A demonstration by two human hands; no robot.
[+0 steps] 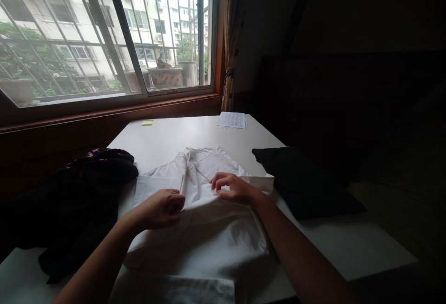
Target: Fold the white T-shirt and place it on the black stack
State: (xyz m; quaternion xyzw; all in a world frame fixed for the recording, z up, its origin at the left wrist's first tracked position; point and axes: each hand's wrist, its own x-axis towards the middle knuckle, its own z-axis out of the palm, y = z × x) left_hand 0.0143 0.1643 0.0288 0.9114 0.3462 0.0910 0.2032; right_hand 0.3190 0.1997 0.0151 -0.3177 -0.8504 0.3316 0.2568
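A white shirt (223, 229) lies on the white table, its upper part toward the window and its lower part bunched into a fold toward me. My left hand (163, 207) is closed on the fabric at the left of this fold, its fingertips partly hidden. On the right, my right hand (232, 187) has curled fingers and pinches the cloth near the middle of the shirt. Between both hands runs a raised edge of fabric. A sleeve end (259, 183) sticks out beyond my right wrist.
A dark garment with pink marks (101, 174) is heaped on the left. Folded black cloth (303, 183) lies at the right of the white table (174, 129). Papers (232, 120) and a yellow note (147, 122) rest at the far edge, below a barred window (104, 34).
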